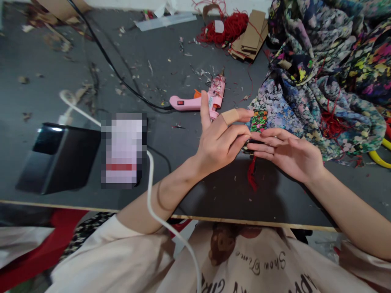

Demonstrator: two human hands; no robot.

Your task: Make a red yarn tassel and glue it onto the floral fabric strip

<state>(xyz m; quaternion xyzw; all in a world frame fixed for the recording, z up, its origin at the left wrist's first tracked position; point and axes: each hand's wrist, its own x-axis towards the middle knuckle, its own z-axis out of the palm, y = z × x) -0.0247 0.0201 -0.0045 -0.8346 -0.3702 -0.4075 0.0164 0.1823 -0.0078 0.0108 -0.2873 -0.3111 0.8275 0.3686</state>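
A small piece of patterned fabric (pixel 259 119), with green, red and orange dots, sits at the fingertips of both hands. My left hand (pixel 221 140) bends its fingers against this piece's left side, one finger raised and another wrapped in a tan bandage. From the other side, my right hand (pixel 296 156) reaches in with fingers stretched out and palm partly upward, its fingertips touching the piece's lower part. Below them a red tassel (pixel 252 175) hangs toward the table. Fingers hide much of the small piece, and its full shape cannot be made out.
A pink glue gun (pixel 191 103) lies behind my left hand, its black cord (pixel 114 73) running back left. Floral cloth (pixel 324 81) is heaped at right, near yellow handles (pixel 378 158). Red thread (pixel 227 27) and cardboard pieces (pixel 252 34) lie behind. A phone (pixel 124 148) and a white cable (pixel 150 179) are left.
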